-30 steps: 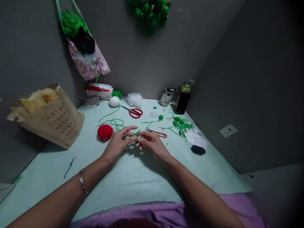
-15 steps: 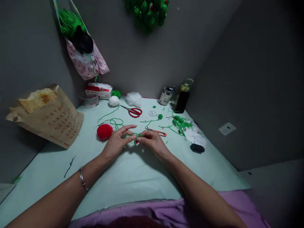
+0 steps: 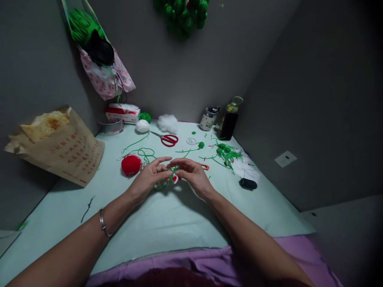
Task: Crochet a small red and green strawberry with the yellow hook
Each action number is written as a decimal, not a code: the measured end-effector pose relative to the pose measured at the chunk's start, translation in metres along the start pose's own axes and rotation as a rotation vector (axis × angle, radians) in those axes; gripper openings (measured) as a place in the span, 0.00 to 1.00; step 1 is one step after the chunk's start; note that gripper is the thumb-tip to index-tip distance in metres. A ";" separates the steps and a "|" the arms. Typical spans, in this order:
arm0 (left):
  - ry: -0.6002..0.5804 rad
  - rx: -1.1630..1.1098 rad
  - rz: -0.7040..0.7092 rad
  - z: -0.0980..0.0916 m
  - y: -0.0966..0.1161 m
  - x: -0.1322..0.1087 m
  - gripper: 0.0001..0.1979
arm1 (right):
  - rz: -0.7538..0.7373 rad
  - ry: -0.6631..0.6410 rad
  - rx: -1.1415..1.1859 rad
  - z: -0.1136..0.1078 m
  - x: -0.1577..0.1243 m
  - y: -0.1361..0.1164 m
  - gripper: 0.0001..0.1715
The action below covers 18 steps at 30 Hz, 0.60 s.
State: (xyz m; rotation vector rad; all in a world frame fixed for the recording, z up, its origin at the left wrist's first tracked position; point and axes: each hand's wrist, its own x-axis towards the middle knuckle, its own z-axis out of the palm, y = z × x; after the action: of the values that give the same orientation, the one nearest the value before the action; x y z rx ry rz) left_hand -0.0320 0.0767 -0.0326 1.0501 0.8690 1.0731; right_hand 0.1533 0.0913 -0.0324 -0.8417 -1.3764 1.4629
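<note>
A small crocheted piece (image 3: 174, 179) in red, white and green hangs between my fingertips over the middle of the table. My left hand (image 3: 149, 177) pinches green yarn (image 3: 172, 169) at this piece between thumb and fingers, its index finger stretched out. From the other side my right hand (image 3: 194, 175) grips the same yarn, fingers curled over it. Exactly which strand each hand holds is too small to tell. Beside my left hand lies a red yarn ball (image 3: 131, 165). Orange-handled thread snips (image 3: 205, 167) show partly behind my right hand.
Behind lie red-handled scissors (image 3: 169, 140), a white yarn ball (image 3: 143, 126) and white stuffing (image 3: 168, 124). Green crocheted pieces with loose ends (image 3: 226, 151) sit to the right, near a dark phone (image 3: 229, 126). A paper food bag (image 3: 64, 149) stands at left.
My right fingers have curled further over the yarn, covering more of the orange snips. The crocheted piece has turned, so its red and white face shows more.
</note>
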 end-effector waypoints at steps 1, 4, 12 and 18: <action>0.004 -0.010 -0.003 0.000 -0.001 0.000 0.26 | 0.004 -0.022 0.007 0.000 0.000 0.000 0.17; 0.009 -0.027 -0.001 0.001 -0.002 0.000 0.24 | -0.001 -0.030 0.025 0.000 0.000 0.000 0.18; 0.020 -0.002 0.028 -0.001 -0.005 0.001 0.26 | 0.005 0.039 0.019 -0.001 0.000 0.001 0.18; 0.009 0.012 0.029 0.001 -0.006 0.000 0.24 | 0.007 0.011 0.035 0.002 -0.001 -0.002 0.22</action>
State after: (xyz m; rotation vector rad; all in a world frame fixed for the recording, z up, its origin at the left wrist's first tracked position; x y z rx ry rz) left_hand -0.0291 0.0759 -0.0380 1.0714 0.8713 1.0987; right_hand 0.1520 0.0894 -0.0300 -0.8320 -1.3378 1.4813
